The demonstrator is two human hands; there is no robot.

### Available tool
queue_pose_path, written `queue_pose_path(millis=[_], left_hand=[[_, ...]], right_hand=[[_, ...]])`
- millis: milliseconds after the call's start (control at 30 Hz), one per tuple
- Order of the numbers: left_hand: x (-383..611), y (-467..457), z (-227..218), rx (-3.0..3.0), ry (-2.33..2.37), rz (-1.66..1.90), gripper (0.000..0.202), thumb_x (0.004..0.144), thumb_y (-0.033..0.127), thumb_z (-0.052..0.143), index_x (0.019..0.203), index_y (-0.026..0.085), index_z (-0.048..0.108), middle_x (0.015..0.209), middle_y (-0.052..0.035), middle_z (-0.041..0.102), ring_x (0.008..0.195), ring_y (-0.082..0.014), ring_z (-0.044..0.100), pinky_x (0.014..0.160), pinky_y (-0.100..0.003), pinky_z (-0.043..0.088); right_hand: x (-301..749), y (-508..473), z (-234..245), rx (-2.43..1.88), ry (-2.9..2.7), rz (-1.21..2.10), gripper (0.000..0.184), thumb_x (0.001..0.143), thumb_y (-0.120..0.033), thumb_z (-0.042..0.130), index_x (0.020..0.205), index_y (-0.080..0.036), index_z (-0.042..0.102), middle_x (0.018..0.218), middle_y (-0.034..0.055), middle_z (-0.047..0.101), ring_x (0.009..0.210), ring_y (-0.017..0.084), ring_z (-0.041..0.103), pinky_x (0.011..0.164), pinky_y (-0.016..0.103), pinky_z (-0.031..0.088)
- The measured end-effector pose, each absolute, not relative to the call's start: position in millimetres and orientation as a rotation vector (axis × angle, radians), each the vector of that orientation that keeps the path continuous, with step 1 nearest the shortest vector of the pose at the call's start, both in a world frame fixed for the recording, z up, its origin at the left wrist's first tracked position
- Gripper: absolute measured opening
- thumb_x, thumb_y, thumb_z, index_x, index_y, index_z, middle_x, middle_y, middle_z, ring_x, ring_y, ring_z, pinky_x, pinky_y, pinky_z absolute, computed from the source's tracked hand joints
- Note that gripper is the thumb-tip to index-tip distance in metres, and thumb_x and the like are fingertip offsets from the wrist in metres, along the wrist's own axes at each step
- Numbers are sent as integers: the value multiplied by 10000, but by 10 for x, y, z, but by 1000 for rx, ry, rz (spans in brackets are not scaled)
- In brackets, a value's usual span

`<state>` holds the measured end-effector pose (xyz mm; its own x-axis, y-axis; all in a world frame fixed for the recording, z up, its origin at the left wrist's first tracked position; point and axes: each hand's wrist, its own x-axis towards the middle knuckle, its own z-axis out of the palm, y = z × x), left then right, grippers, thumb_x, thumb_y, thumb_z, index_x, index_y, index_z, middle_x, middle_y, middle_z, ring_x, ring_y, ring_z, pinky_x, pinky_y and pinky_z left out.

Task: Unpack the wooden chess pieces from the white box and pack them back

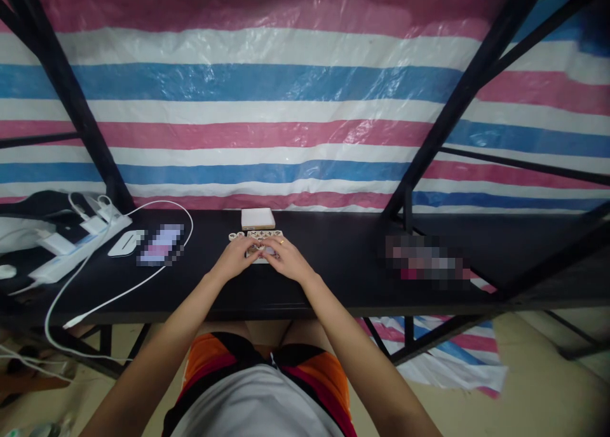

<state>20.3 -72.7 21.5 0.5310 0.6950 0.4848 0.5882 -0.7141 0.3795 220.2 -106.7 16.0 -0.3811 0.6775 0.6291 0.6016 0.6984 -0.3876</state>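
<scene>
Both my hands meet over a small white box (265,234) holding rows of round, pale Chinese chess pieces with dark characters. My left hand (236,257) covers the box's left side, its fingers bent and closed towards the thumb. From the right, my right hand (286,258), with a ring on one finger, curves inward the same way. The fingertips almost touch over the pieces; what they pinch is too small to make out. Two loose chess pieces (236,236) lie just left of the box. A white box lid (258,218) lies behind it.
On the black table (333,278), a blurred phone (162,244), a white flat case (126,242) and a power strip (71,253) with white cables lie left. A blurred item (426,259) lies right. Black metal posts (443,126) and a striped plastic sheet (267,81) stand behind.
</scene>
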Motion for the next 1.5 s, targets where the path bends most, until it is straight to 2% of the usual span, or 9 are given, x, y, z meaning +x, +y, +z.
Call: queue_pose_path(millis=[100, 233, 400, 567, 767, 933, 1067, 1167, 1500], left_hand=[[246, -738, 187, 2587, 1032, 949, 250, 899, 394, 492, 991, 205, 628, 889, -50, 652, 884, -204, 576, 848, -349, 454], [244, -746, 191, 2565, 1014, 974, 285, 887, 344, 496, 1116, 203, 593, 1061, -63, 645, 971, -203, 585, 894, -339, 454], [69, -603, 194, 2503, 1606, 936, 302, 866, 231, 469, 1134, 178, 598, 1113, -110, 623, 1052, -267, 555, 941, -407, 428], [-119, -438, 128, 2370, 1809, 781, 382, 923, 324, 408, 1246, 195, 566, 1245, -124, 583, 1123, -287, 530, 943, -421, 427], [-82, -485, 130, 2446, 1726, 568, 439, 964, 413, 296, 1166, 234, 642, 1317, -85, 559, 1166, -302, 505, 944, -444, 418], [-79, -512, 156, 2432, 1860, 553, 401, 953, 364, 332, 1151, 224, 651, 1218, -99, 599, 1084, -281, 541, 906, -410, 440], [-109, -509, 162, 2361, 2020, 579, 330, 903, 274, 407, 1090, 214, 672, 1129, -106, 617, 1026, -269, 560, 867, -373, 458], [-141, -506, 158, 2310, 2059, 601, 293, 856, 238, 464, 1067, 206, 666, 1096, -111, 622, 1006, -270, 566, 839, -361, 466], [-162, -527, 181, 2335, 2064, 611, 222, 847, 244, 495, 993, 195, 656, 989, -116, 643, 932, -274, 591, 775, -361, 465]], right_hand=[[2182, -1055, 142, -944, -2093, 142, 278, 923, -314, 477, 1161, -264, 611, 1136, 68, 617, 1087, 189, 564, 981, 356, 439], [2250, -957, 46, -972, -2040, 120, 250, 927, -289, 472, 1127, -254, 618, 1096, 68, 636, 1067, 188, 563, 965, 342, 439], [2388, -848, -50, -1257, -1903, 75, 211, 881, -260, 515, 1052, -205, 626, 1005, 77, 638, 952, 217, 548, 898, 362, 440], [2423, -811, -86, -1354, -1943, 114, 170, 849, -261, 566, 990, -215, 649, 963, 54, 652, 879, 214, 531, 848, 349, 430], [2413, -764, -129, -1311, -1950, 126, 130, 843, -274, 599, 916, -227, 697, 990, 53, 666, 905, 202, 535, 877, 345, 417], [2406, -779, -125, -1271, -1950, 144, 146, 849, -284, 586, 878, -224, 716, 990, 52, 661, 920, 196, 545, 902, 348, 415], [2439, -785, -118, -1272, -1835, 146, 211, 861, -249, 520, 981, -209, 689, 1008, 71, 637, 970, 199, 554, 918, 345, 418], [2484, -769, -126, -1324, -1737, 153, 247, 843, -191, 478, 1011, -195, 659, 962, 72, 633, 922, 199, 567, 878, 342, 438], [2411, -867, -49, -1267, -1969, 163, 228, 783, -90, 485, 813, -205, 680, 891, 39, 669, 875, 184, 546, 857, 325, 429]])
